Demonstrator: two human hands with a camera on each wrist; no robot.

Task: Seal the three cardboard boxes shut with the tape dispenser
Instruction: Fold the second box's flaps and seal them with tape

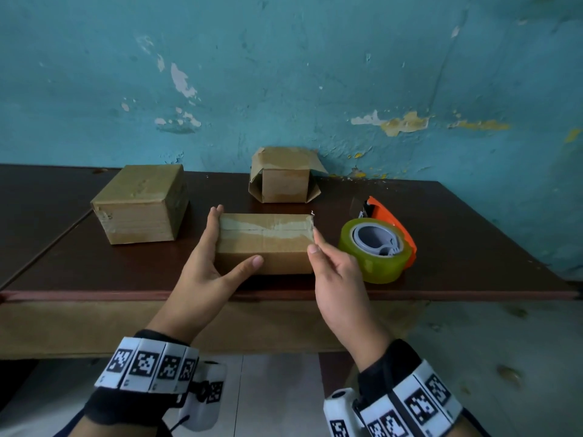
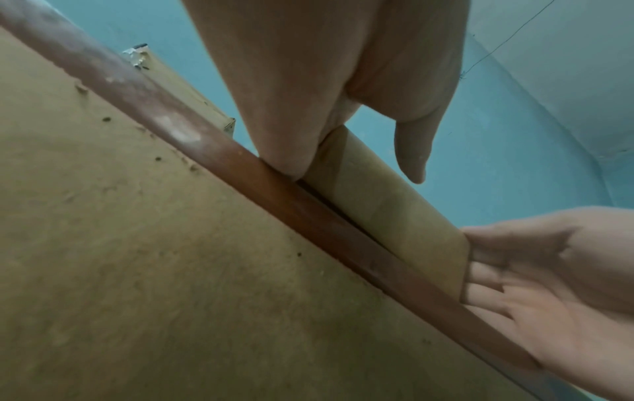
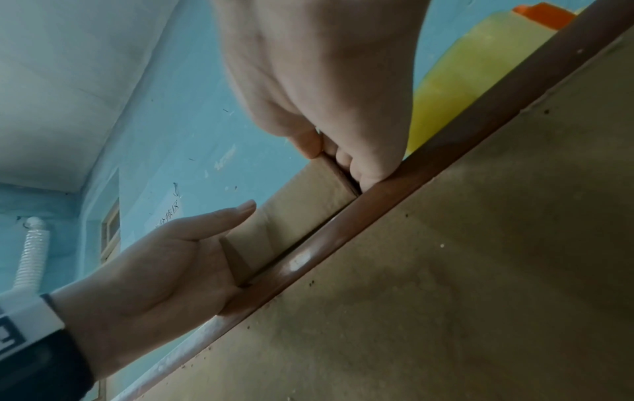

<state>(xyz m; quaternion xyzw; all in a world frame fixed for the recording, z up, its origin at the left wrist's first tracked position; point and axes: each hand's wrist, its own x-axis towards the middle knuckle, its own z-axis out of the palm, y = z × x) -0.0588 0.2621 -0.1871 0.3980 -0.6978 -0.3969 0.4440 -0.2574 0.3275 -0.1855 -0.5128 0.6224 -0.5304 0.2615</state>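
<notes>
— Bracing the near box (image 1: 265,247), the left hand (image 1: 206,272) lies flat on its left end, thumb across the front.
— And the right hand (image 1: 337,279)?
— Fingers straight, pressing the taped right end. The tape dispenser (image 1: 378,244) lies just right of it, on the table (image 1: 467,253). A closed box (image 1: 142,203) sits far left, an open-flapped box (image 1: 284,179) far centre.

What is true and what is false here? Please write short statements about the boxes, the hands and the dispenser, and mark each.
1. The dispenser lies on the table, in no hand. True.
2. The right hand holds the dispenser. False: it touches the right end of the front box.
3. The back box has open flaps. True.
4. The front box has no tape. False: tape covers its top seam.
</notes>
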